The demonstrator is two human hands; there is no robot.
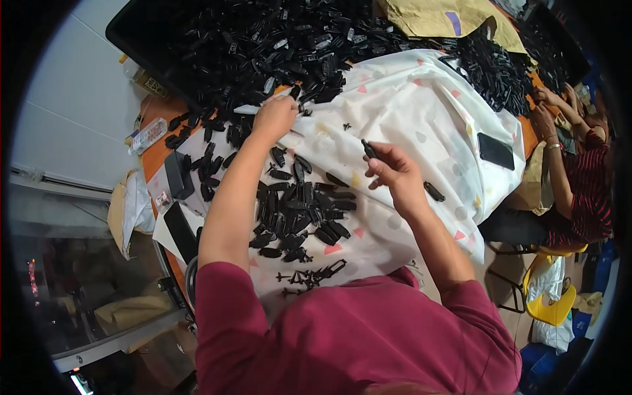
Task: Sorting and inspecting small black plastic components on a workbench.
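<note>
My right hand [397, 170] pinches a small, oblong black plastic part [368, 149] between thumb and fingers, above a white patterned cloth [395, 112]. My left hand [276, 117] reaches to the near edge of a big heap of similar black parts [263, 49]. Its fingers are curled closed, and whatever they hold is hidden. Between my forearms lies a smaller cluster of black parts [296, 207] on the cloth. Nearer my body are several thin, black frame-like pieces [313, 276]. A single black part [434, 191] rests right of my right hand.
A dark phone [496, 151] lies on the cloth at right. Brown paper [428, 16] covers part of the heap. At left are a clear bottle [149, 136], a dark box [179, 174] and another dark phone-like slab [180, 230]. Another person [586, 171] works at far right, near a yellow chair [550, 293].
</note>
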